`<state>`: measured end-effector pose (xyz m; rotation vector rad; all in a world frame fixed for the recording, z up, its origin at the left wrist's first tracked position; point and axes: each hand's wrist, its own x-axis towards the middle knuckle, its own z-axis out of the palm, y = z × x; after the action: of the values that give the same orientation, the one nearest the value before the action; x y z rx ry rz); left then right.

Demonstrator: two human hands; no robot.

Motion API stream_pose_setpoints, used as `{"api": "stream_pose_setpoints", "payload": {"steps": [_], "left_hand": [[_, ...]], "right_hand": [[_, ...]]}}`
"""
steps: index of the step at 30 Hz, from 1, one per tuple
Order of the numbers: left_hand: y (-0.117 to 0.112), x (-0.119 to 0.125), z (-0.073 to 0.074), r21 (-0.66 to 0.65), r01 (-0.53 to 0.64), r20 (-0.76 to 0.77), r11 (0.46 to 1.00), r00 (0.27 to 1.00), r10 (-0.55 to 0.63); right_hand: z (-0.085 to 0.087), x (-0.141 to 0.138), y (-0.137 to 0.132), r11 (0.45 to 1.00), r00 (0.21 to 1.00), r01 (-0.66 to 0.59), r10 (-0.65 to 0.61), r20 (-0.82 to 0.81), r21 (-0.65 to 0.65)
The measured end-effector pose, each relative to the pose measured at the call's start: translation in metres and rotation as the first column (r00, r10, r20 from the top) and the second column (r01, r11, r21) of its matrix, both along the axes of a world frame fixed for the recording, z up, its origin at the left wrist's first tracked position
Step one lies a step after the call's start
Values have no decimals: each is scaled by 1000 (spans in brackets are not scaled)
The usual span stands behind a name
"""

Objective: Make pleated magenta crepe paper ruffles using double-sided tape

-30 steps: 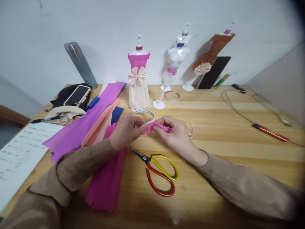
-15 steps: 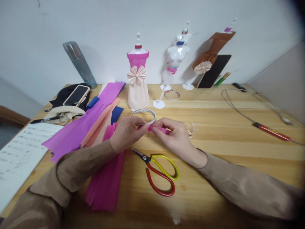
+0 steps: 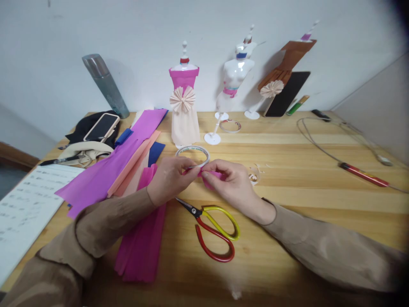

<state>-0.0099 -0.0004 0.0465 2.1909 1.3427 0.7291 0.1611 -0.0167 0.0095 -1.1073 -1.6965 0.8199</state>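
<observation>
My left hand (image 3: 168,175) and my right hand (image 3: 231,181) meet at mid-table, thumbs and fingers pinching a small magenta crepe paper strip (image 3: 208,182). Much of the strip is hidden behind the fingers. A white-rimmed roll of tape (image 3: 192,148) stands out just beyond the fingertips; whether my left hand grips it, I cannot tell. Below the hands lie scissors (image 3: 194,211) with one yellow and one red handle, their blades closed. Under my left forearm is a folded magenta crepe paper stack (image 3: 142,247).
Behind stand a mannequin in a pink and cream dress (image 3: 183,102), bare white mannequins (image 3: 236,74) and a brown-dressed one (image 3: 287,62). Left are purple paper (image 3: 140,130), a phone (image 3: 101,127), a spray can (image 3: 107,87) and a written sheet (image 3: 30,204). Right lies a red cabled tool (image 3: 362,174).
My right hand has shifted slightly left and its grip on the magenta strip has changed, with more strip showing below the thumb. My left hand stays nearly still.
</observation>
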Motion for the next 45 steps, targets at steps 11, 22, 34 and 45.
{"api": "stream_pose_setpoints", "payload": {"steps": [11,22,34,45], "left_hand": [[0,-1,-1,-6,7,15,1000,1000,-7],[-2,1,-2,-26,29,49,999,998,-27],[2,1,-7,15,89,93,996,992,-90],[7,-4,-4,-227,63,242,972,970,-7]], "right_hand": [[-5,1,2,998,999,37,-38,-20,-49],[-11,2,6,992,995,77,-82,-48,-100],[-3,1,13,985,992,72,-87,-89,-159],[5,7,9,994,994,107,-107,26,-8]]}}
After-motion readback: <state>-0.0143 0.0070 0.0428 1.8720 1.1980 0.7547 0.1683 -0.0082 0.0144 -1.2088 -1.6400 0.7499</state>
